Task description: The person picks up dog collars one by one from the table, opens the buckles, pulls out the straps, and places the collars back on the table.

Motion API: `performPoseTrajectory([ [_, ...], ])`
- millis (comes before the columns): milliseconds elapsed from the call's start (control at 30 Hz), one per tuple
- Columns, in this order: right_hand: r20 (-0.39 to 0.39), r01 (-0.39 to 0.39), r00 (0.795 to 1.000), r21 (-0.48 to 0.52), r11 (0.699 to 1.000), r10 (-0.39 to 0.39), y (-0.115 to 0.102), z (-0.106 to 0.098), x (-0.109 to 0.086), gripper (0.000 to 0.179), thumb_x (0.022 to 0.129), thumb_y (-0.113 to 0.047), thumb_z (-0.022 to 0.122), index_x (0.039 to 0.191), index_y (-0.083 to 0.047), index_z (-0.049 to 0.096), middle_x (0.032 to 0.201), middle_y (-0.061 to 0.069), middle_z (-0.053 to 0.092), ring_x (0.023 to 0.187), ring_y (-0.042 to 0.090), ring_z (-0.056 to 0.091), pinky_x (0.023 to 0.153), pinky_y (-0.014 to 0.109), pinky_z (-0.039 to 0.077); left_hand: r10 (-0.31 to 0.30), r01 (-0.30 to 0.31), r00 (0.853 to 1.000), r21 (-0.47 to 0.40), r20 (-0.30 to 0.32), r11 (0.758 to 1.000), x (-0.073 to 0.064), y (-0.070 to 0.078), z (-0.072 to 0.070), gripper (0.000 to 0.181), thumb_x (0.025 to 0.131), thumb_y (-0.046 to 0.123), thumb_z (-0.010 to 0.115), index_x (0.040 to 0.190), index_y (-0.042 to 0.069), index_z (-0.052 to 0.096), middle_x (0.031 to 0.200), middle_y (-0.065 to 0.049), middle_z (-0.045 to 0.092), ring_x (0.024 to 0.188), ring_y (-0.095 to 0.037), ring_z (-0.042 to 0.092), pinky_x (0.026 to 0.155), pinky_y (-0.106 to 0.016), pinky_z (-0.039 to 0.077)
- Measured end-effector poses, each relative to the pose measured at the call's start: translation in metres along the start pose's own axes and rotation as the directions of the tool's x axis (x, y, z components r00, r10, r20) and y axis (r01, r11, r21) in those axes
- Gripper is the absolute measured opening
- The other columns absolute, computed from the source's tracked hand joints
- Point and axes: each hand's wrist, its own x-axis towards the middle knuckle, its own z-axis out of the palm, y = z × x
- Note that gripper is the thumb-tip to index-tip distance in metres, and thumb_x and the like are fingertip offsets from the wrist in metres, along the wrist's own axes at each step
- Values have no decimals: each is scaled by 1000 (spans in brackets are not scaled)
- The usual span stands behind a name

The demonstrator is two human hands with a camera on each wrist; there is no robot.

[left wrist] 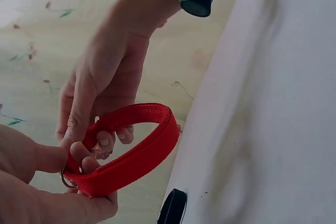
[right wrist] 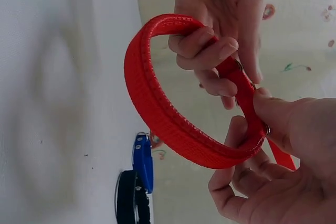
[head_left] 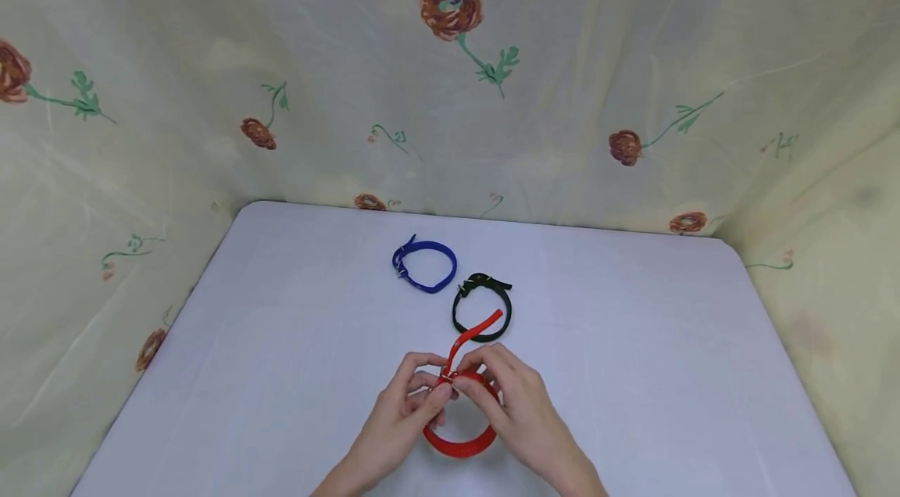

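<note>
A red collar (head_left: 460,448) with metal fittings is bent into a loop above the table. My left hand (head_left: 402,412) holds it by one side of the buckle area, thumb and fingers around the strap. From the other side my right hand (head_left: 519,403) pinches the strap by the fittings, the two thumbs almost meeting. The collar's free end (head_left: 485,324) sticks up and away past the fingers. In the right wrist view a metal ring (right wrist: 266,129) shows at the right thumb. The fingers partly cover the buckle.
A dark collar (head_left: 480,278), closed in a loop, lies on the white table (head_left: 633,341) just beyond the hands. Farther back and to the left lies a blue collar (head_left: 437,290), likewise looped. Flowered cloth (head_left: 534,153) hangs around the table's back and sides.
</note>
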Motion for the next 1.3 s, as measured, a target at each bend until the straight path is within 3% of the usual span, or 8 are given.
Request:
performPoseTrajectory([
  [167,-23,4,1000,0,1000,-4,0,-1,1,18,99,-25,78,114,-29,69,107,-16,68,90,-1,60,74,19,58,-21,21,1000,-4,10,1000,2,-2,-3,55,107,43,65,149,13,45,120,-20,72,83,-17,62,75,-21,51],
  [400,-39,20,999,5,1000,-20,1,-1,1,17,99,-27,78,114,-25,70,105,-16,68,89,0,60,73,19,57,-15,17,998,26,-64,1000,3,-4,-2,55,106,42,67,146,10,46,98,-11,71,81,-20,62,70,-22,50],
  [600,-50,31,998,13,999,-31,-1,0,1,16,100,-28,76,114,-28,68,104,-16,68,88,0,59,72,19,57,-72,81,989,67,-133,994,3,-3,0,57,103,50,70,139,11,50,76,2,55,68,-14,51,61,-22,42],
  [733,-65,28,998,14,999,-27,-1,0,1,16,100,-27,76,114,-27,68,103,-14,67,85,0,58,69,19,55,-115,129,982,87,-152,988,4,-2,1,57,100,59,70,131,13,57,69,3,51,65,-14,48,59,-23,38],
  [933,-81,4,997,19,1000,-3,-2,0,1,19,99,-25,78,115,-24,67,99,-12,64,79,0,56,63,19,53,-120,135,983,104,-138,985,6,-3,-1,50,100,60,70,111,12,66,64,5,51,62,-14,48,57,-24,35],
  [1200,-108,56,993,38,998,-51,-1,2,0,17,101,-23,76,115,-23,67,96,-12,63,76,-1,55,60,19,52,-146,153,981,42,-127,987,7,-5,-2,50,98,60,71,89,13,61,59,6,42,55,-13,42,53,-24,31],
  [1300,-120,71,990,32,997,-67,-1,2,0,16,101,-23,76,115,-23,66,95,-12,62,76,-2,55,59,19,51,-154,159,981,35,-117,987,6,-5,-1,50,99,61,69,86,14,59,60,6,41,55,-13,41,53,-24,31],
])
